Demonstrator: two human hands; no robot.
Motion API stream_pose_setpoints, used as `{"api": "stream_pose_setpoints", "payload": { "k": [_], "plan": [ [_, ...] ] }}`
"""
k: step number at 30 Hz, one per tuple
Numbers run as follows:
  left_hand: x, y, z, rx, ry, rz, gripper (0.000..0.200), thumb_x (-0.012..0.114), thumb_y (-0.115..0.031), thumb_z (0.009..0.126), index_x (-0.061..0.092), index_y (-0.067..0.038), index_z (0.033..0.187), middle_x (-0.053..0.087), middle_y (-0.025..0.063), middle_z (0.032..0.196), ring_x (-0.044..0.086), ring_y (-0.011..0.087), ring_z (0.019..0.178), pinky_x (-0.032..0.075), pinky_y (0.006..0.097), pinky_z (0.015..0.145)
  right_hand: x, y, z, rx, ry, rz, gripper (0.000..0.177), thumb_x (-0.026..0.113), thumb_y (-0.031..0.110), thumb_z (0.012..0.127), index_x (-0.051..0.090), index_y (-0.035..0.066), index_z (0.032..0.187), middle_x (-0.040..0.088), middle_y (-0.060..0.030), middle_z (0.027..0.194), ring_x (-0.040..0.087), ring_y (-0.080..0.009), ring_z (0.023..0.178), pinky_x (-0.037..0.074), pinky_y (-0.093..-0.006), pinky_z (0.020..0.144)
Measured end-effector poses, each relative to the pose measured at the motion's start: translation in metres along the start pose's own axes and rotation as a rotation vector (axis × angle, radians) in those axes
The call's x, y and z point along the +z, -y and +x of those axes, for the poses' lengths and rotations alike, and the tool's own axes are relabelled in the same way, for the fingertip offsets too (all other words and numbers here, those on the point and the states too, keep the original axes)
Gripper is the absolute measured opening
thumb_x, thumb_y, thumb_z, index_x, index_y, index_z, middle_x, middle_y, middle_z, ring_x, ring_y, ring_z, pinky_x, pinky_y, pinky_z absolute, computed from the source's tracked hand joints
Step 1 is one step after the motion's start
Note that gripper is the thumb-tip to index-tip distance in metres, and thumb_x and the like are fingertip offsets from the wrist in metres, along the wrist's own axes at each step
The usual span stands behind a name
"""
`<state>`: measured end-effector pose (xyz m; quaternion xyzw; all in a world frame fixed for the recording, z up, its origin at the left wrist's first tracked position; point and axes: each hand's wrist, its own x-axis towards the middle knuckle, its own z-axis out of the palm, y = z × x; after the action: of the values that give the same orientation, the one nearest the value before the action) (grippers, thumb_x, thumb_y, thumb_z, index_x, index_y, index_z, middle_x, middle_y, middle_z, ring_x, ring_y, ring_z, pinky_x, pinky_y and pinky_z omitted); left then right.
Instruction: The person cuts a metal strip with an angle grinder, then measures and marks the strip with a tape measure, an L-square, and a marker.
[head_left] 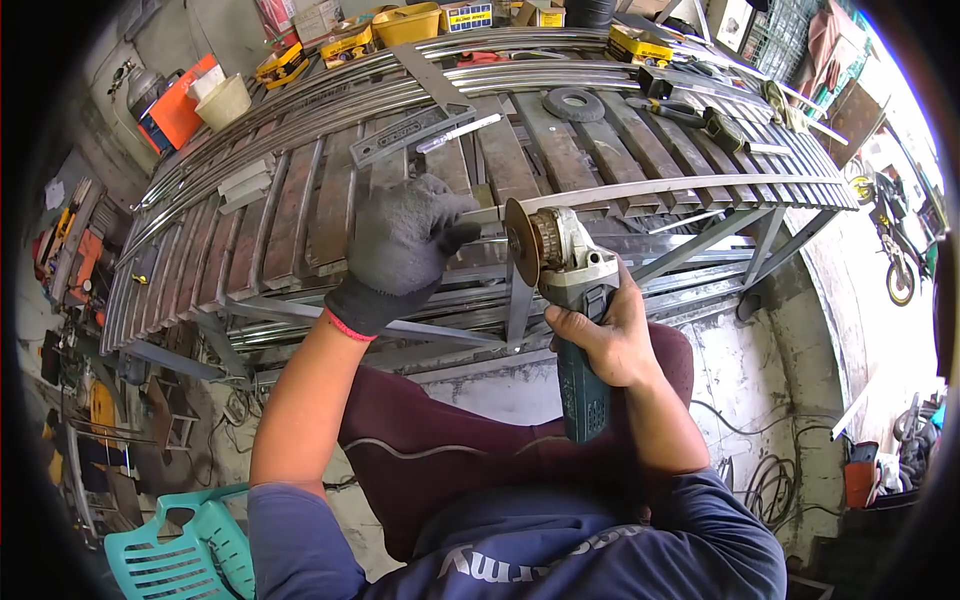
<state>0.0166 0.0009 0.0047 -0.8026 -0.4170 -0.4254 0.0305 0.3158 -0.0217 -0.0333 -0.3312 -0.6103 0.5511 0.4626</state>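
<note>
My left hand (400, 245), in a dark grey work glove, is closed round the near end of a long flat metal bar (690, 186). The bar runs off to the right across the slatted steel workbench (505, 165). In my bare right hand (622, 345) is an angle grinder (583, 400), held upright by its green body. Its thin brown disc (519, 245) stands on edge right at the bar, just right of the gloved fingers. Beyond the glove lie a metal square (425, 130) and a silver-and-white pen-like tool (458, 133).
A round black disc (573, 104) and a tape measure (724, 130) lie on the bench, with long shiny tubes (330, 105) behind. Yellow boxes (640, 47) line the back. A green plastic chair (185, 550) stands at lower left; cables (770, 485) coil on the floor at right.
</note>
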Motion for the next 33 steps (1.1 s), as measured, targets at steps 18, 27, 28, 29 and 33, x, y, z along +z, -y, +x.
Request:
{"api": "stream_pose_setpoints", "payload": {
  "k": [18, 27, 28, 29, 33],
  "plan": [
    [0.001, 0.000, 0.005, 0.149, -0.086, 0.080, 0.023, 0.087, -0.007, 0.091, 0.078, -0.011, 0.112, 0.070, 0.0123, 0.093, 0.070, 0.0382, 0.082, 0.054, 0.0519, 0.073, 0.006, -0.004, 0.000, 0.025, 0.001, -0.109, 0.070, 0.088, 0.002, 0.097, 0.049, -0.006, 0.154, 0.075, -0.0113, 0.129, 0.070, -0.0175, 0.117, 0.059, -0.0352, 0.104],
    [0.001, -0.004, 0.005, 0.093, -0.086, 0.012, 0.010, 0.081, -0.006, 0.090, 0.078, -0.007, 0.100, 0.071, 0.0142, 0.089, 0.070, 0.0406, 0.081, 0.054, 0.0527, 0.074, 0.007, -0.009, -0.001, 0.082, -0.012, -0.014, 0.066, 0.087, 0.001, 0.097, 0.053, -0.006, 0.153, 0.076, -0.0107, 0.131, 0.071, -0.0155, 0.116, 0.058, -0.0347, 0.106],
    [0.001, -0.003, 0.005, 0.087, -0.086, 0.014, 0.010, 0.081, -0.007, 0.090, 0.078, -0.007, 0.100, 0.071, 0.0142, 0.089, 0.070, 0.0406, 0.081, 0.054, 0.0524, 0.074, 0.007, -0.011, 0.000, 0.089, -0.013, -0.007, 0.066, 0.087, 0.001, 0.097, 0.053, -0.006, 0.153, 0.077, -0.0107, 0.131, 0.071, -0.0154, 0.116, 0.058, -0.0348, 0.106],
    [0.002, -0.002, 0.004, 0.081, -0.086, 0.016, 0.010, 0.080, -0.007, 0.090, 0.078, -0.007, 0.100, 0.071, 0.0141, 0.089, 0.070, 0.0406, 0.081, 0.054, 0.0522, 0.074, 0.006, -0.012, 0.000, 0.097, -0.013, 0.001, 0.065, 0.087, 0.001, 0.097, 0.053, -0.006, 0.153, 0.077, -0.0106, 0.130, 0.071, -0.0153, 0.116, 0.058, -0.0349, 0.106],
    [-0.001, 0.004, 0.000, 0.090, -0.054, 0.025, 0.030, 0.090, -0.001, 0.089, 0.080, -0.012, 0.116, 0.075, 0.0102, 0.097, 0.076, 0.0308, 0.084, 0.059, 0.0450, 0.074, 0.004, -0.011, 0.000, 0.121, -0.001, -0.033, 0.065, 0.088, 0.004, 0.098, 0.054, -0.005, 0.152, 0.077, -0.0102, 0.129, 0.072, -0.0157, 0.117, 0.058, -0.0358, 0.107]
  ]
}}
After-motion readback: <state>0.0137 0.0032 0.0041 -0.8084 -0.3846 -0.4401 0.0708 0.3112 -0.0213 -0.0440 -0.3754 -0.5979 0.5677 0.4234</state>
